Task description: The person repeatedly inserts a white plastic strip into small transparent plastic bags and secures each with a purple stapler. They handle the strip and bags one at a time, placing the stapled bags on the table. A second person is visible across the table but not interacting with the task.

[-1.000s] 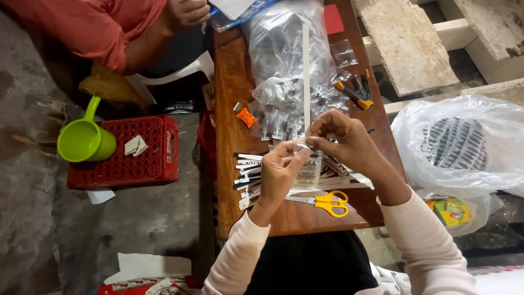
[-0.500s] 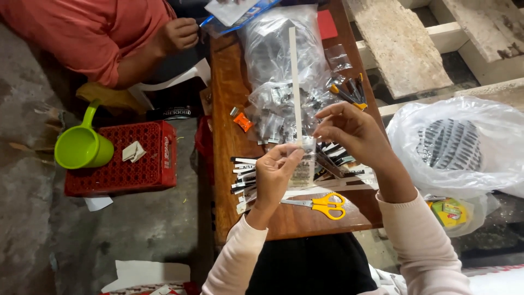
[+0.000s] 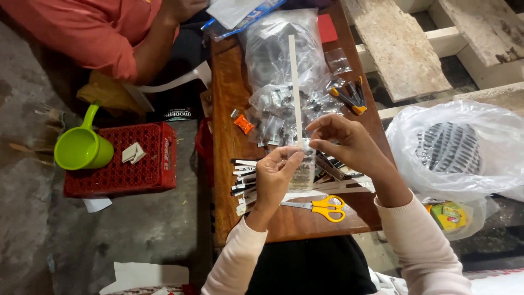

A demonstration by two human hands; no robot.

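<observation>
Wooden table (image 3: 229, 98) beside grey concrete floor (image 3: 136, 235)

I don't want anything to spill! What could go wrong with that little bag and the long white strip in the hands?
The long white strip is gripped only at its lower end by the right hand, so it might bend or slip. The small clear bag is pinched by the left hand; its contents might spill. The yellow scissors lie close below and might be nudged.

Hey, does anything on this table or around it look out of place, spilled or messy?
Nothing looks spilled or broken. The white strips by the left hand lie in an uneven stack jutting past the table edge, and paper scraps lie on the floor beside the red crate.
</observation>
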